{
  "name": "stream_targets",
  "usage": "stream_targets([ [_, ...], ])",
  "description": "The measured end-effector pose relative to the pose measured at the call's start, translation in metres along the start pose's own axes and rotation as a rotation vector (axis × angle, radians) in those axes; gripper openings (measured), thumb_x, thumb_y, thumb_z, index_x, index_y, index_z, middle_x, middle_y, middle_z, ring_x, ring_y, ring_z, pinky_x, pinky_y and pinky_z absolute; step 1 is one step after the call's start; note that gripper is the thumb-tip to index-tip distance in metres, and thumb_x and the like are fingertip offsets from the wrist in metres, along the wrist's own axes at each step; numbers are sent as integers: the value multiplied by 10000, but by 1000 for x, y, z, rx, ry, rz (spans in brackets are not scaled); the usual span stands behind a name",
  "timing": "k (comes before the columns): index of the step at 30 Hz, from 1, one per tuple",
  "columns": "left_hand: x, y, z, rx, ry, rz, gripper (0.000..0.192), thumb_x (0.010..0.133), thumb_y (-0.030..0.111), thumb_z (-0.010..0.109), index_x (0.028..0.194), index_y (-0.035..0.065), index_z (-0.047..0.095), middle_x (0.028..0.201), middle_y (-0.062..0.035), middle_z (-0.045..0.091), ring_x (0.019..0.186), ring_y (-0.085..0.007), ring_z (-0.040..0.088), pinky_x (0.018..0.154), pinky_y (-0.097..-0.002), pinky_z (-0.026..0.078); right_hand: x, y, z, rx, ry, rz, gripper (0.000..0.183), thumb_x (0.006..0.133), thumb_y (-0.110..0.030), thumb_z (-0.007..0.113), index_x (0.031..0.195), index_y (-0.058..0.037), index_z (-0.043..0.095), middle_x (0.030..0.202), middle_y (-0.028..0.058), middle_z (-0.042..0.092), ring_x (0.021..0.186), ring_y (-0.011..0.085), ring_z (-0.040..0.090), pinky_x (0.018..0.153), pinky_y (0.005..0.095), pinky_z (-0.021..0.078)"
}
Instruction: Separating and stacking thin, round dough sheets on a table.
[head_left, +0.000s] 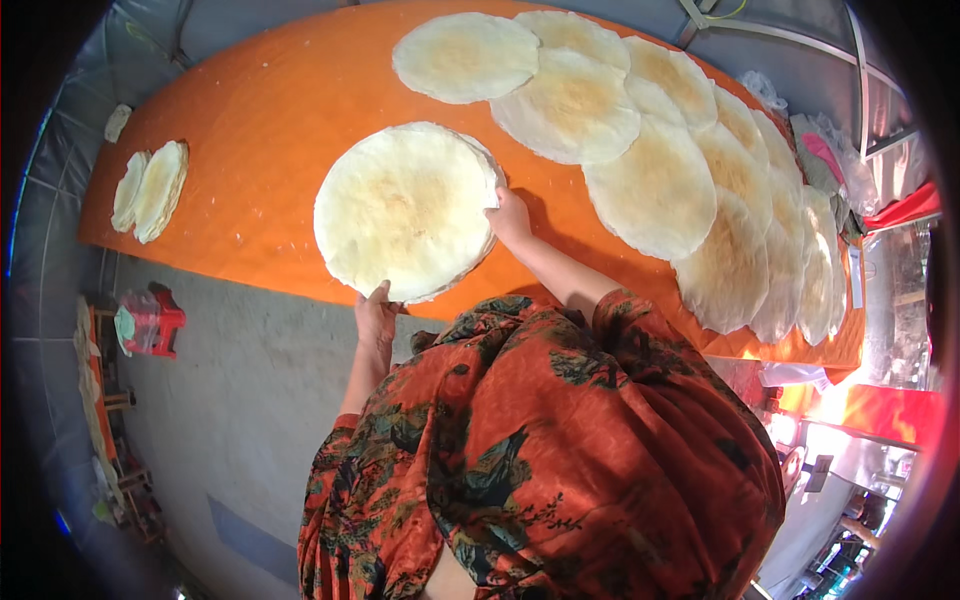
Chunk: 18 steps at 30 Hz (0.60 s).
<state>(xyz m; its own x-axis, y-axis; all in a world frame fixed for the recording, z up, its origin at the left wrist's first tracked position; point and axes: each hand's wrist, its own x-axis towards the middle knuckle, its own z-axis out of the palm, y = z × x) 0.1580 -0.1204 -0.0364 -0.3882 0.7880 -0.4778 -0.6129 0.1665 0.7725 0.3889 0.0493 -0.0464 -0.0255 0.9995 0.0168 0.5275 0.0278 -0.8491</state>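
Note:
A thick stack of thin round flatbreads (409, 206) lies in front of me at the near edge of a long table with an orange cover (255, 150). My left hand (377, 311) grips the stack's near edge, thumb on top and fingers beneath. At its right edge, my right hand (511, 216) also holds the stack, its fingers partly hidden. To the right, many single flatbreads (649, 187) are spread out, overlapping one another. Two smaller-looking piles of flatbreads (161, 191) sit side by side at the table's far left end.
A red plastic stool (169, 322) with a plastic bag and a green item stands on the concrete floor (240, 405) at left. Plastic bags and cloth (832, 157) lie by the table's right end. Metal frame bars (780, 49) run behind the table.

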Motion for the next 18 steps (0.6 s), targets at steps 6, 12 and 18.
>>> stream_targets([
  [6, 3, 1, 1, 19, 19, 0, 280, 801, 33, 546, 1065, 81, 465, 928, -62, 582, 782, -189, 583, 594, -313, 459, 14, 15, 6, 258, -56, -23, 256, 678, -79, 598, 919, -9, 545, 921, 192, 606, 890, 331, 579, 758, 402, 458],
  [12, 2, 0, 3, 22, 60, 7, 277, 798, 30, 547, 1060, 88, 475, 932, -58, 588, 775, -174, 585, 592, -305, 465, 5, -18, -19, -227, 209, 62, 234, 685, -104, 608, 906, -39, 568, 969, 147, 600, 909, 293, 579, 758, 394, 461],
  [18, 1, -1, 2, 6, 57, -3, 291, 791, 31, 555, 1064, 85, 471, 923, -63, 591, 759, -176, 591, 565, -299, 478, 20, -18, -7, -274, -63, 137, 286, 684, -220, 680, 898, -53, 592, 901, 108, 626, 850, 262, 597, 714, 358, 464],
])
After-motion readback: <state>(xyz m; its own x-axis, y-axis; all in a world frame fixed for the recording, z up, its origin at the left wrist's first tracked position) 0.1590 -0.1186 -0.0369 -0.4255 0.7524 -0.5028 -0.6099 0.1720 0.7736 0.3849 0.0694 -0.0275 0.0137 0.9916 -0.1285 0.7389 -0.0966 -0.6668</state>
